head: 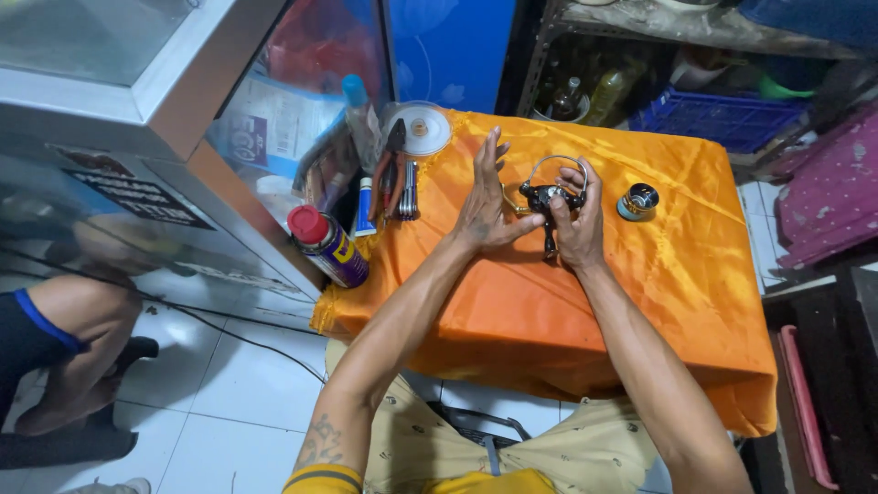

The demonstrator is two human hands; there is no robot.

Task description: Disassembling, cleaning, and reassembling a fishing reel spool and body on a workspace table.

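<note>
A glossy black metal reel point(549, 197) is seen on shiny orange cloth point(631, 274). A smooth, glossy spray can point(327, 245) with a red plastic cap, and metal pliers point(391, 174), are seen.

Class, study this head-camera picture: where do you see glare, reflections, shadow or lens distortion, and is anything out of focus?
Head view: even indoor light; the orange cloth is bright and sharp, as are the left hand, right hand and fishing reel. The glass cabinet at left shows hazy reflections. The shelf behind is dim. Wide-angle bending stretches the forearms and edges.
</note>
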